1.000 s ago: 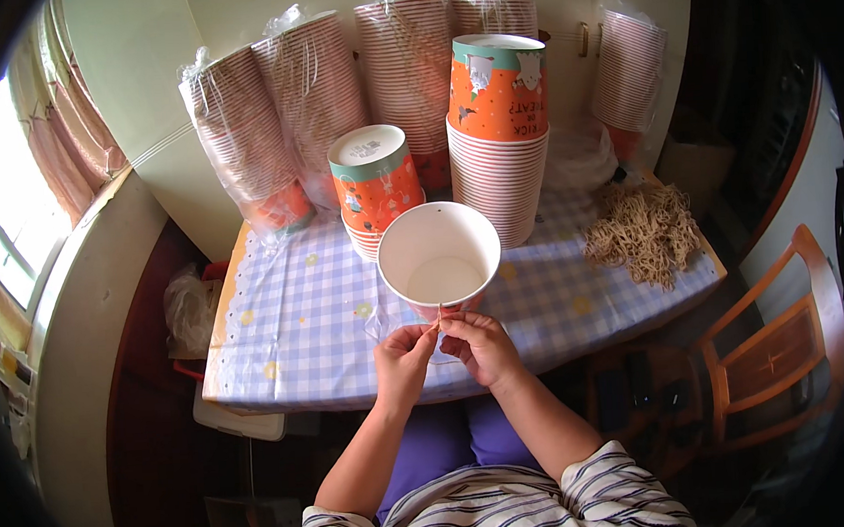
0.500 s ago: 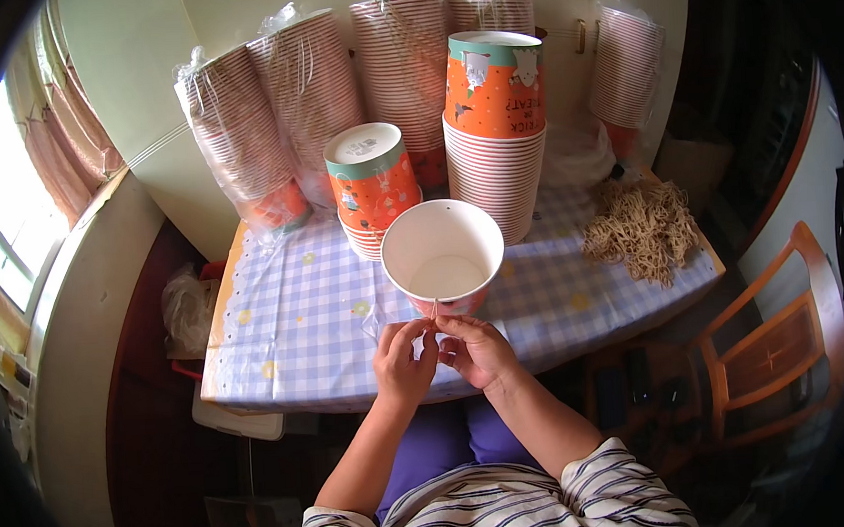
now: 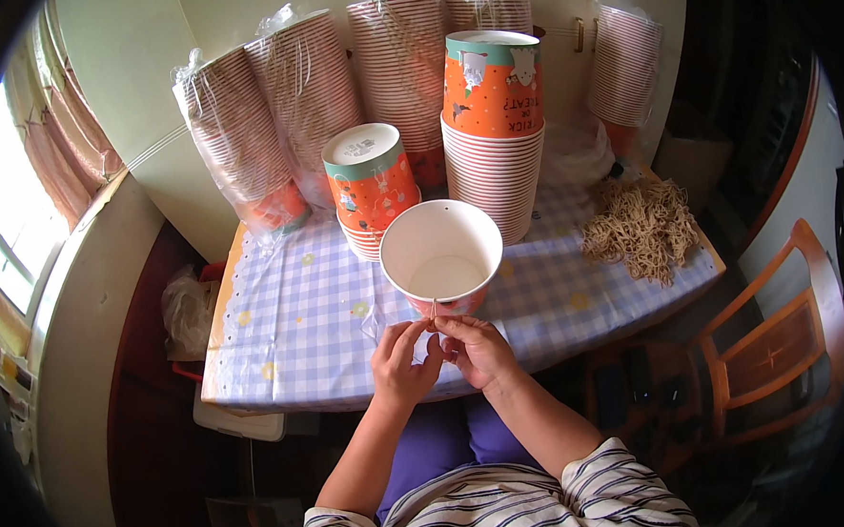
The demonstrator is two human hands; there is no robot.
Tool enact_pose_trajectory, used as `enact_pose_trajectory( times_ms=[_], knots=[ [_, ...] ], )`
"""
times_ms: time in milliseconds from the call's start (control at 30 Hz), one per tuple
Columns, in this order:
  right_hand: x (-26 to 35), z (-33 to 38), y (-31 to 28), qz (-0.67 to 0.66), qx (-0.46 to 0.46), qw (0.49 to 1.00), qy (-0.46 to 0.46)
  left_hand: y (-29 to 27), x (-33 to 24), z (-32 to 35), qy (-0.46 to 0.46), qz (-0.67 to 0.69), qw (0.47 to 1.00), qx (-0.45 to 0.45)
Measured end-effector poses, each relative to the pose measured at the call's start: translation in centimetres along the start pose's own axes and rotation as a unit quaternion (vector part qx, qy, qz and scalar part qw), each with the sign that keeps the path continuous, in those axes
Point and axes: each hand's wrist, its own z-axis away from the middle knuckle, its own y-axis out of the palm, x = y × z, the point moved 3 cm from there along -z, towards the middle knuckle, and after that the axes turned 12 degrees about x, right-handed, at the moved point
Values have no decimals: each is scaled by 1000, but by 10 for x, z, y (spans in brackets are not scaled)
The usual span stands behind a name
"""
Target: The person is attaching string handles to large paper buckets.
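An orange paper bucket with a white inside [image 3: 441, 262] stands upright near the middle of the table, its open mouth facing me. A small dark hole shows near its far rim. From the near rim a short, thin piece of string [image 3: 434, 309] comes down to my fingertips. My left hand [image 3: 405, 362] pinches it with thumb and forefinger, just in front of the bucket. My right hand [image 3: 478, 350] meets it there, its fingers closed on the string too. The string's end is hidden among the fingers.
Upside-down bucket stacks stand behind, a short one [image 3: 372, 185] and a tall one [image 3: 491, 88]. Several plastic-wrapped stacks [image 3: 234, 130] line the back. A heap of tan strings [image 3: 642, 228] lies at the right of the checkered tablecloth [image 3: 303, 356]. A wooden chair [image 3: 770, 350] is at right.
My fingers shift slightly while pinching the string at the near rim. The bucket and the other things keep their places.
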Motion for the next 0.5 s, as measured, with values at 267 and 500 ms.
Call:
enact_pose_trajectory(
  times_ms=[267, 500],
  knots=[
    [0, -1, 0, 13, -14, 1000, 1, 0, 2, 0, 5, -12, 1000, -5],
    [2, -2, -3, 35, 0, 999, 3, 0, 2, -2, -4, -7, 1000, -2]
  ],
)
